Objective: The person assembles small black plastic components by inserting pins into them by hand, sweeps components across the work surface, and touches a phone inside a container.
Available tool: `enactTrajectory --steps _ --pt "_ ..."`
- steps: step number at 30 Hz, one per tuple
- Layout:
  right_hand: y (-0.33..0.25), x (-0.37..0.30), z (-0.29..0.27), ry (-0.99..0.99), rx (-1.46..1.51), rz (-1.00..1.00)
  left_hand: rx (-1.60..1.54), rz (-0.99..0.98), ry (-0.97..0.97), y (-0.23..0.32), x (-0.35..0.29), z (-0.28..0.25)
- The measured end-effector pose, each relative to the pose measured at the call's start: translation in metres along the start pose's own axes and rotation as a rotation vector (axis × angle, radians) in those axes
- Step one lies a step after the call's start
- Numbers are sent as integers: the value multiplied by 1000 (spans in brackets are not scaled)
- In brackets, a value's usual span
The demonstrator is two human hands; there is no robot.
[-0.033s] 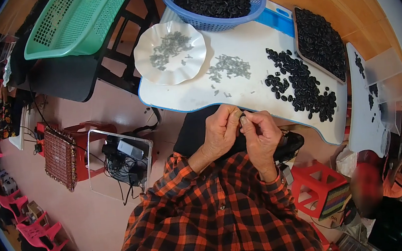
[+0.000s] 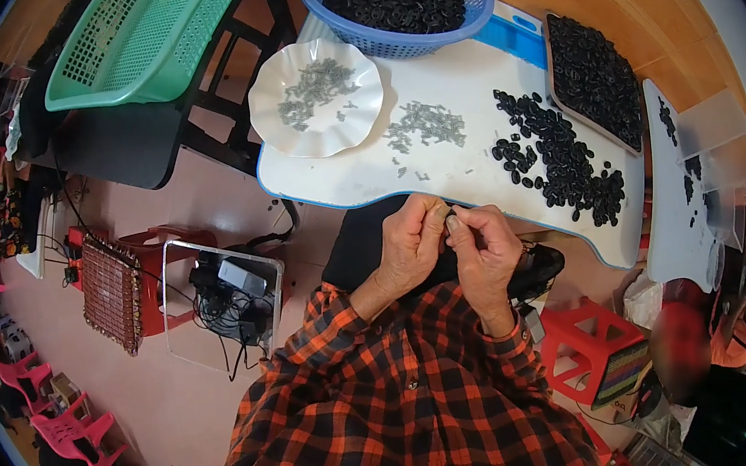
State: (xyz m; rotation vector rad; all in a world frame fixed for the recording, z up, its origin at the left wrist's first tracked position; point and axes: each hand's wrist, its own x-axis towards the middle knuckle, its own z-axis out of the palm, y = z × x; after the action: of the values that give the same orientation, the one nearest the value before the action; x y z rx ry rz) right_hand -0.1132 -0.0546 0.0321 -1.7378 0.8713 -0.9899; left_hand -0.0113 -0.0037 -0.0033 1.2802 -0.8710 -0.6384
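Right now both my hands are narrow, thumbs and forefingers pinched tip to tip: my left hand [image 2: 412, 236] and my right hand [image 2: 485, 243] meet around what looks like a small black piece [image 2: 451, 213], mostly hidden by my fingertips. Taking the white plate [image 2: 363, 131] as my mark, that piece is on my side of it and off to its right, just by the near edge of the desk [image 2: 330, 183].

I'd judge this one piece to be unfinished, and plenty is left. Clear little bits [image 2: 428, 125] lie loose just right of the plate, with more inside it; loose black pieces [image 2: 563, 161] are spread farther right. Right of the plate, beyond those, is a heaped tray [image 2: 596, 133], and behind the plate, rightward, a full blue basket [image 2: 407, 44]. Whether either heap is done work or waiting stock, I can't tell.
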Motion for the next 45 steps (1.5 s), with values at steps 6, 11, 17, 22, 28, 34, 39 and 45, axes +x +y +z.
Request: enactTrajectory --steps 6,11,17,22,28,34,39,45 --pt "1 2 -6 -7 241 306 -290 -235 -50 4 1 4" --pt "6 3 -10 1 301 330 -463 -300 -59 4 2 6" --pt "-1 4 -10 -24 357 306 -442 -286 -67 5 2 7" --pt "0 4 -12 -19 367 279 -425 -265 -77 4 2 11" --pt "-2 6 -14 -16 389 266 -411 -270 -88 3 2 13" --pt "0 7 -17 8 347 245 -387 -268 -89 2 6 18" --pt "10 7 -25 58 354 273 -290 -226 -149 2 14 25" --pt "26 11 -44 208 231 327 379 236 -248 -12 48 41"
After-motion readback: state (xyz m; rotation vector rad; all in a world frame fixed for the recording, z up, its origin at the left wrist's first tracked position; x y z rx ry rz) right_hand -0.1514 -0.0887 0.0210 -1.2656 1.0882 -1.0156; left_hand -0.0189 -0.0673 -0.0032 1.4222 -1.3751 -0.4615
